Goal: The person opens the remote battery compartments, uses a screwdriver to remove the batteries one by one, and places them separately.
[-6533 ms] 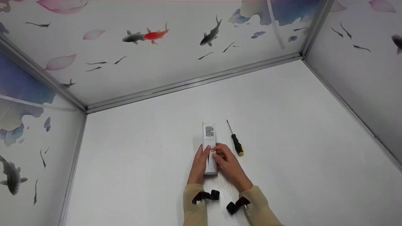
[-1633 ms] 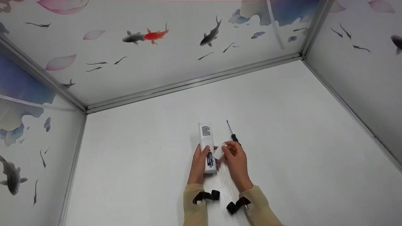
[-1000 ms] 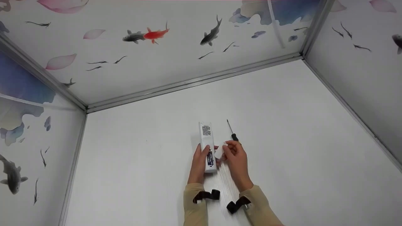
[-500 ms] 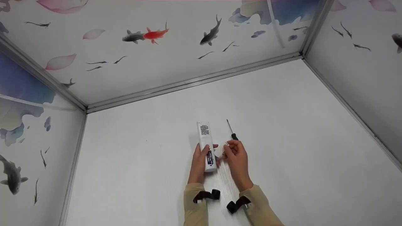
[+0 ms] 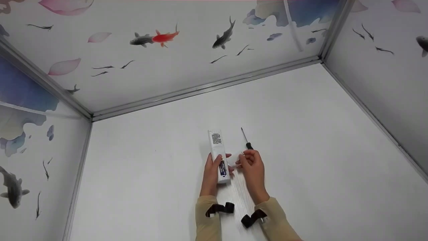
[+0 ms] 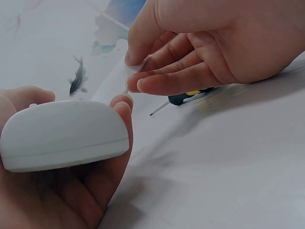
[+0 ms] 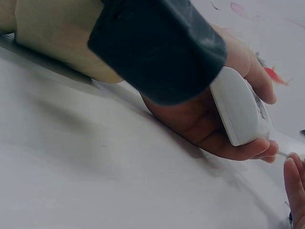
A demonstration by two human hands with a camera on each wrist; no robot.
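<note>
A white remote control lies back side up in my left hand, its top end leaning left. The thumb rests on its back, and the fingers wrap beneath it. Its battery compartment is uncovered, showing dark blue batteries in the lower half. Just right of the remote, my right hand pinches the thin white battery cover between thumb and fingers. In the left wrist view, the remote's rounded end faces the camera, and the cover stands tilted in the right fingers.
A screwdriver with a dark handle lies on the white table beyond my right hand, which hides most of its handle. Panels with painted fish and metal edge rails enclose the table at the back and sides.
The battery cover has come off the remote in my right hand, which has moved right. Batteries are now exposed. The remote's top end has swung left.
</note>
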